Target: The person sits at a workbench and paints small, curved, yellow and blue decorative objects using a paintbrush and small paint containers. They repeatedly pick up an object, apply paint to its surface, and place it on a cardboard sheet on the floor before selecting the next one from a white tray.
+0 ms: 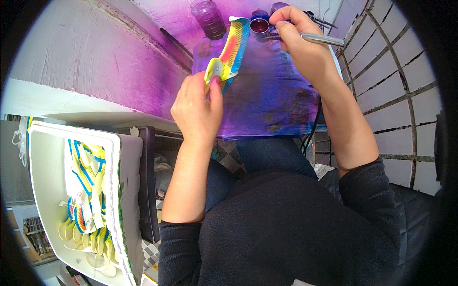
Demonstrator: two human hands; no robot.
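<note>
My left hand grips a curved piece painted yellow, red and blue with dark stripes, by its rounded yellow and grey end. The piece stands up above a purple- and blue-stained work surface. To the right, my right hand holds a metal airbrush, whose front part lies partly behind the fingers. Just left of those fingers is a small round cup of dark red liquid. The airbrush's front end points left, below the cup, apart from the painted piece.
A ribbed clear jar of dark liquid stands at the back. At the left, a white bin holds several similar yellow and blue pieces. A black cable hangs by the surface's right edge. A metal grid lines the right side.
</note>
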